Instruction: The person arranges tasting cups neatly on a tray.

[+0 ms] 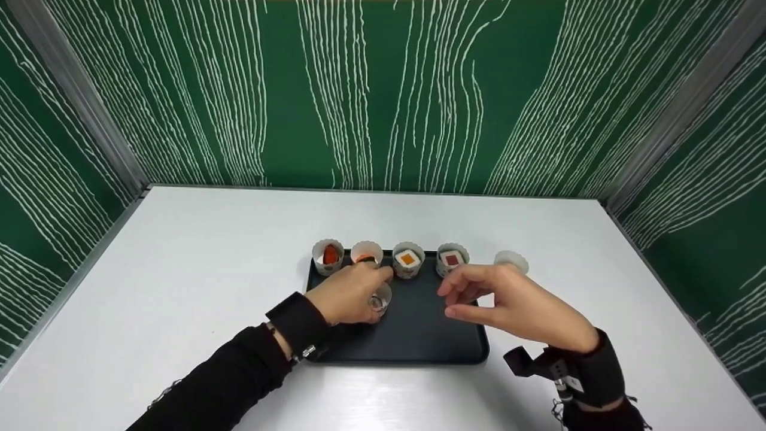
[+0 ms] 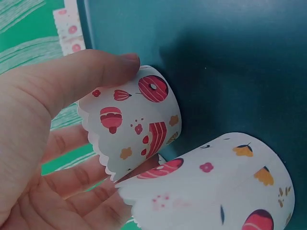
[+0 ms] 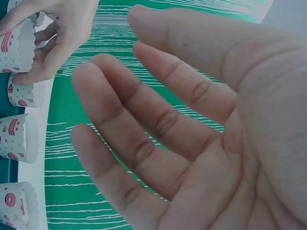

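Observation:
My left hand (image 1: 353,293) grips a paper baking cup (image 2: 134,110) printed with cakes and doughnuts, its thumb on the cup's side, over the dark tray (image 1: 413,335). In the head view this cup (image 1: 382,298) shows between thumb and fingers; what lies inside is unclear. A second printed cup (image 2: 216,187) lies close beside it in the left wrist view. My right hand (image 1: 502,296) hovers over the tray's right side, fingers loosely bent, holding nothing. In the right wrist view its fingers (image 3: 139,143) are spread around nothing.
Along the tray's back edge stand cups holding a red piece (image 1: 329,255), an orange piece (image 1: 362,257), a white-and-orange square (image 1: 408,258) and a white-and-dark-red square (image 1: 452,258). Another cup (image 1: 510,260) stands right of the tray on the white table (image 1: 209,287). Green panels (image 1: 383,120) surround the table.

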`<state>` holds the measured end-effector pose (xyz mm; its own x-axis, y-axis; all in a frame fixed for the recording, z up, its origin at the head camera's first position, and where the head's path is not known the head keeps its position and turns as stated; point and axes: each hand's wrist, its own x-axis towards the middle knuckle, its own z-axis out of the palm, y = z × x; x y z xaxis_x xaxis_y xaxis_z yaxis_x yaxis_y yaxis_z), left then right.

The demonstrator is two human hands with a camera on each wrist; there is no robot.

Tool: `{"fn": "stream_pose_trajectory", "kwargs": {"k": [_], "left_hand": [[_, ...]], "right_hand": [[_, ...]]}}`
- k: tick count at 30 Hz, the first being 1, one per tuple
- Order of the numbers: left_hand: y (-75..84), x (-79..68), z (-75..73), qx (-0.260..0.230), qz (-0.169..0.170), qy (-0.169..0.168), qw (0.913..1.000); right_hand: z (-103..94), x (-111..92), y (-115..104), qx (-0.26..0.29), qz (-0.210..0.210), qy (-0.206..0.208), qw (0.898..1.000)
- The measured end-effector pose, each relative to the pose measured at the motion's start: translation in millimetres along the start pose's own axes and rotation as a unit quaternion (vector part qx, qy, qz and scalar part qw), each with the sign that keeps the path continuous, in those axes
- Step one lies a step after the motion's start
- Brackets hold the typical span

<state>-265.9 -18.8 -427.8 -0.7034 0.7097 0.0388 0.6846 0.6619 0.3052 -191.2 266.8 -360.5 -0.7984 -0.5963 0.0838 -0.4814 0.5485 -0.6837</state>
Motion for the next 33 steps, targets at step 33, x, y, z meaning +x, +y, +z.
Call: {"fn": "stream_pose_trajectory", "kwargs": {"k": [33], "left_hand": [[8.3,-11.8,1.1,0.029,0.028,0.075,0.9964]], "right_hand": [[1.7,2.9,3.9,0.000,0.023,-0.010,1.000]]}}
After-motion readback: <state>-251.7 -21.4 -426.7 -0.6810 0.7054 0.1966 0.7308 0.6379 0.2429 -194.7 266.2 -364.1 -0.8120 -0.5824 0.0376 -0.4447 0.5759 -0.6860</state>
